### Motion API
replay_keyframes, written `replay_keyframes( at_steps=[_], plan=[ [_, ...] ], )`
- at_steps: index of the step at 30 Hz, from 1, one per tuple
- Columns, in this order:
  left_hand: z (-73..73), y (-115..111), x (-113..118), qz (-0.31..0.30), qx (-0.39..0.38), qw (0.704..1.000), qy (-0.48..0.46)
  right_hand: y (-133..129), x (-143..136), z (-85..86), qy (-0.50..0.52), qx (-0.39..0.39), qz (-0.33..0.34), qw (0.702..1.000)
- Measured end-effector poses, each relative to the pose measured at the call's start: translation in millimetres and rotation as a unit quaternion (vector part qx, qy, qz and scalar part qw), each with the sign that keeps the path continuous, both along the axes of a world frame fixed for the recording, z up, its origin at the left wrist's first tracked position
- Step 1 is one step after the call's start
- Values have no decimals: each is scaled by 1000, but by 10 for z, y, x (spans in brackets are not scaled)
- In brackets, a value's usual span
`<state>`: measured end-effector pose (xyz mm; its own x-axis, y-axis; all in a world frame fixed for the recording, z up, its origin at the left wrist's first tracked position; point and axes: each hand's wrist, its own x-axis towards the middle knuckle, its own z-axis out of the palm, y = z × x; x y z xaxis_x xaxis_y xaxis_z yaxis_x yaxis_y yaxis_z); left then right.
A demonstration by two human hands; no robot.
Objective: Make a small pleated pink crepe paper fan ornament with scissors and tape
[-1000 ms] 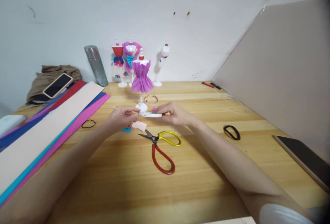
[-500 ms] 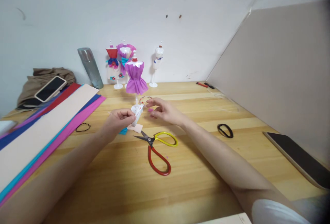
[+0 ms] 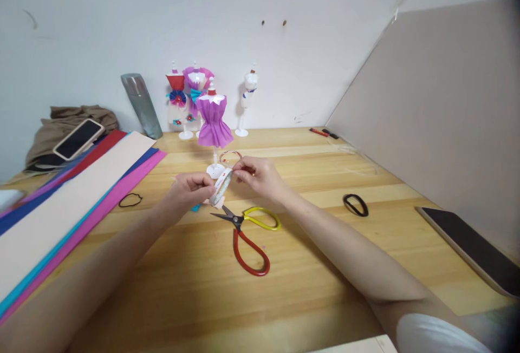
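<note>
A white ring like a roll of tape [image 3: 221,186] is held up between both hands over the table. My left hand [image 3: 194,188] pinches its left side, and the fingertips of my right hand [image 3: 258,176] are closed at its upper right edge. Just behind stands a small white mannequin in a purple dress [image 3: 215,120], its round base [image 3: 215,171] near the ring. Below the hands lie open scissors [image 3: 236,222] with one yellow and one red handle. Pale pink and blue scraps [image 3: 196,208] lie partly under the ring.
More mannequins [image 3: 241,104] stand by the wall, beside a grey bottle [image 3: 142,105]. Coloured sheets [image 3: 77,190], a phone [image 3: 79,139] and brown cloth [image 3: 49,131] are at the left. On the right are a black band [image 3: 355,205] and a dark tablet-like device [image 3: 467,247].
My right hand has closed its fingers on the ring's edge, having been apart from it. The ring has turned so that its opening shows.
</note>
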<state>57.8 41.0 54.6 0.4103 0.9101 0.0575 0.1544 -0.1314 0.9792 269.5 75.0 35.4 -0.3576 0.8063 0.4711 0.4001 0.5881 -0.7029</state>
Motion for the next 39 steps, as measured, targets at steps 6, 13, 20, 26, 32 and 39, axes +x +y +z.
replay_keyframes(
  at_steps=[6,13,20,26,32,39],
  plan=[
    [-28,31,-46,-23,19,1000,-10,-1,67,44,-42,-3,57,997],
    [-70,55,-58,-22,29,999,-34,56,175,102,61,-92,-5,994],
    [-100,71,-62,7,46,998,-39,-153,-6,246,122,-232,91,961],
    [-118,52,-30,16,101,994,-38,-265,-212,131,273,-383,90,878],
    [-199,50,-25,15,128,992,-7,-281,-243,108,333,-424,101,836],
    [-122,-22,28,32,171,984,48,-339,-287,150,307,-415,41,855]
  ],
)
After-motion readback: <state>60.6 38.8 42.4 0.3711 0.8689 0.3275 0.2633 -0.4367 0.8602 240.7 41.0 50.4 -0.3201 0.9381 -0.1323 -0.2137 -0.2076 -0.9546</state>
